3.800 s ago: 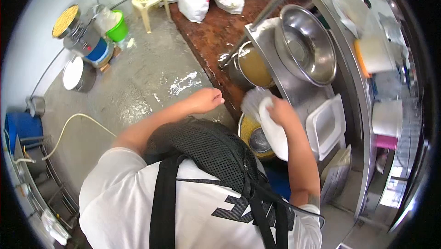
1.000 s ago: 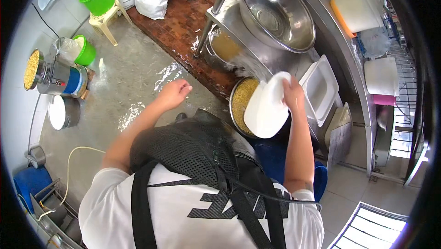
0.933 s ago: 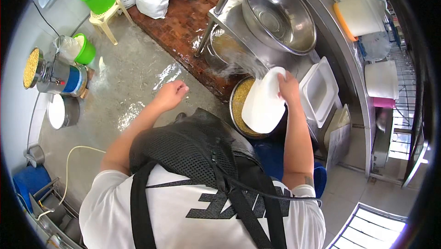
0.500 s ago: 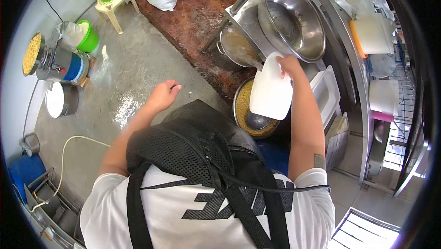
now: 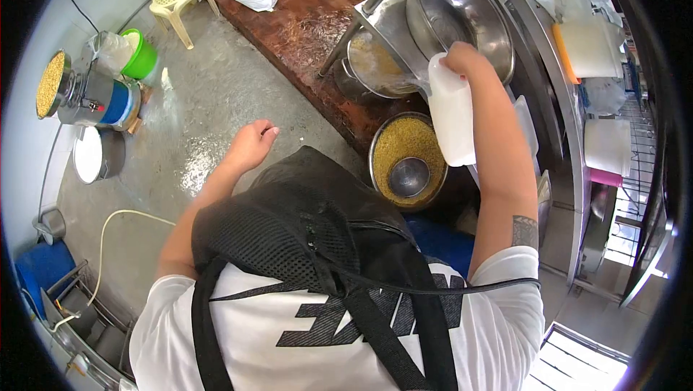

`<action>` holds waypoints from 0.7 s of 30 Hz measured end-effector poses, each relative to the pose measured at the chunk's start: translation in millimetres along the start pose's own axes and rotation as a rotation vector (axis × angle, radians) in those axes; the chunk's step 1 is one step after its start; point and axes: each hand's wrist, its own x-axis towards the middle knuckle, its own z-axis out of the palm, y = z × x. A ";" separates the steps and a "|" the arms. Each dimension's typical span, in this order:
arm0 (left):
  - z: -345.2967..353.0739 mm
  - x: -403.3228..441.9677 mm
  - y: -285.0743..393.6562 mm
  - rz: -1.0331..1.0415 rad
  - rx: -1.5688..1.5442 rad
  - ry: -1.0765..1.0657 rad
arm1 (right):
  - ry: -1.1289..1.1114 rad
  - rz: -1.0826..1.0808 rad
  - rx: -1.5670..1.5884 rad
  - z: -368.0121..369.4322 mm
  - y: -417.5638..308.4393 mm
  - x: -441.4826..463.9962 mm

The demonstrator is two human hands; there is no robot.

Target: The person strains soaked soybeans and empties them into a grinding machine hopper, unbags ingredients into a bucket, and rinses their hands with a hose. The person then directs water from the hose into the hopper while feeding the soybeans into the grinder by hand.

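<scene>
Grasping a white container (image 5: 453,120) near its upper end, the right hand (image 5: 463,63) has a pot (image 5: 354,88) of cloudy liquid to its left. Closer to the body from that hand sits a pan (image 5: 371,164) of yellow grains (image 5: 404,138), a metal bowl (image 5: 409,177) resting in them. The left hand (image 5: 250,144), well apart, hangs above wet floor (image 5: 198,120), loosely curled; whether fully clenched, I cannot tell.
</scene>
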 end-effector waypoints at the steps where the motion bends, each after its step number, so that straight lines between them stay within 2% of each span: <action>1: 1.8 -0.1 0.8 0.014 0.003 0.015 | -0.028 0.043 0.017 -10.6 -3.3 -11.7; 5: 6.8 -2.1 0.8 0.052 0.028 0.043 | 0.078 0.014 0.067 -7.7 26.3 -48.0; 7: 8.5 -5.8 3.2 0.058 0.024 0.059 | 0.397 -0.044 0.150 21.0 60.4 -58.7; 11: 13.8 -21.7 15.9 0.041 0.046 0.149 | 0.696 0.288 0.443 69.8 104.0 -126.8; 14: 13.1 -28.6 29.3 -0.086 0.066 0.114 | 1.013 0.560 0.702 96.4 127.3 -149.0; 16: 12.6 -29.8 34.7 -0.108 0.095 0.116 | 1.159 0.525 0.758 129.2 144.6 -126.6; 17: 11.1 -30.5 38.5 -0.111 0.107 0.127 | 1.158 0.519 0.775 145.2 149.2 -116.4; 19: 6.3 -32.4 50.9 -0.089 0.117 0.086 | 0.732 0.636 0.819 173.1 155.5 -100.0; 21: 1.9 -38.5 68.4 -0.099 0.131 0.110 | 0.815 0.553 0.923 193.3 164.0 -87.3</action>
